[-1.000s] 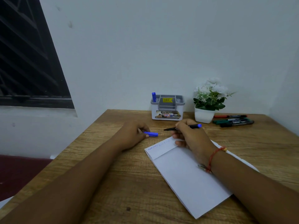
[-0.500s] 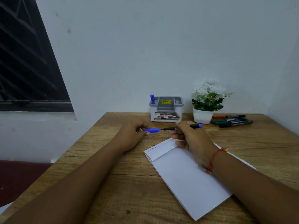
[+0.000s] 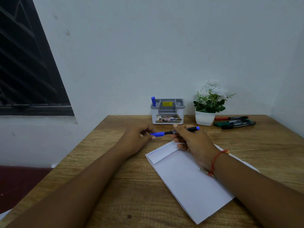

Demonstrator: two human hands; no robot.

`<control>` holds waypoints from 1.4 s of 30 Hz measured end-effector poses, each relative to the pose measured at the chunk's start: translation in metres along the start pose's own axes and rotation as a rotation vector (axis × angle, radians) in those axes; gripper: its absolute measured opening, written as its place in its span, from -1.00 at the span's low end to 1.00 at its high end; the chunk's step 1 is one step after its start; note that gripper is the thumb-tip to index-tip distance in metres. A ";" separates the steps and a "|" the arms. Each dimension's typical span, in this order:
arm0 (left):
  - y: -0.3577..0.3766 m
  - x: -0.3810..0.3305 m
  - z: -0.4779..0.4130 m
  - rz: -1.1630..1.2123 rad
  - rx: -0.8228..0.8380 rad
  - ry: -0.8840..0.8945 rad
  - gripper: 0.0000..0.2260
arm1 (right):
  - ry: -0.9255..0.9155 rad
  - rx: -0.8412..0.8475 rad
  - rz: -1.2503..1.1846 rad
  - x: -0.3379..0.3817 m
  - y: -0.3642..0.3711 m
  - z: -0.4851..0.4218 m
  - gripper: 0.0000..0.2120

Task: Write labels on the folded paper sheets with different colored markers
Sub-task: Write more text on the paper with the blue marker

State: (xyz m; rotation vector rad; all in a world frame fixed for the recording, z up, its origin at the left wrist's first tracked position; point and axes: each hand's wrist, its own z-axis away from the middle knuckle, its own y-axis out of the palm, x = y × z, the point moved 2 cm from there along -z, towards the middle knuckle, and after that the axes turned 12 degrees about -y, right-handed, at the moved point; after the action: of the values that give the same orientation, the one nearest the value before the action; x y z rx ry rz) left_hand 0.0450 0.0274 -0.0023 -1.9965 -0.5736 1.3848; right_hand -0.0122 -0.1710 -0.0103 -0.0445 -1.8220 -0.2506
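Observation:
A folded white paper sheet [image 3: 189,181] lies on the wooden table [image 3: 115,195], with faint blue writing along its folded top flap. My right hand [image 3: 194,140] rests on the sheet's far end and grips a black marker with a blue end [image 3: 189,129], held level above the table. My left hand [image 3: 138,137] pinches the blue cap [image 3: 158,134], which now sits over the marker's tip. Both hands hover just beyond the sheet's far corner.
A white and grey pen holder [image 3: 167,112] with one blue marker [image 3: 153,101] stands at the back. Right of it is a white pot of flowers [image 3: 207,104]. Red, green and black markers [image 3: 235,122] lie at the back right. A wall closes the far side.
My left hand lifted the blue cap off the table and brought it right onto the marker's tip. My right hand kept the marker nearly still.

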 end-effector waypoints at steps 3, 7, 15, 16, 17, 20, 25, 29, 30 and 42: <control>0.004 -0.003 0.002 0.041 0.009 0.006 -0.85 | 0.000 0.022 0.012 0.000 0.001 0.000 -0.74; 0.007 -0.007 0.004 0.122 -0.003 -0.019 -0.85 | 0.005 0.026 0.020 0.000 0.000 -0.001 -0.70; 0.012 -0.014 0.009 0.329 0.033 -0.069 -0.88 | 0.014 0.008 -0.037 0.001 -0.004 -0.003 -0.71; 0.012 -0.016 0.009 0.342 0.021 -0.077 -0.88 | 0.021 -0.003 -0.047 0.001 -0.003 -0.003 -0.66; 0.010 -0.018 0.009 0.348 -0.002 -0.078 -0.88 | 0.032 -0.010 -0.043 0.000 -0.002 -0.004 -0.59; 0.003 -0.022 0.005 0.348 -0.151 -0.052 -0.89 | 0.075 -0.013 0.005 -0.001 0.002 -0.007 -0.39; -0.010 -0.025 -0.005 0.373 -0.504 -0.026 -0.85 | 0.105 -0.003 -0.013 -0.005 0.004 -0.009 -0.36; -0.012 -0.034 -0.017 0.272 -0.618 0.008 -0.84 | 0.064 0.040 0.043 -0.007 0.006 -0.008 -0.37; -0.010 -0.036 -0.021 0.238 -0.615 0.013 -0.85 | 0.050 0.052 0.066 -0.008 0.005 -0.008 -0.37; 0.014 -0.048 -0.057 0.208 -0.596 -0.031 -0.94 | -0.006 0.100 0.141 -0.015 0.000 -0.010 -0.42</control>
State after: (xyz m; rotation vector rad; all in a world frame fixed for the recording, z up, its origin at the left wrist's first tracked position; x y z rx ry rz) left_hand 0.0811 -0.0287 0.0333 -2.5656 -0.8945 1.4882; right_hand 0.0010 -0.1710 -0.0220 -0.1027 -1.8260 -0.0596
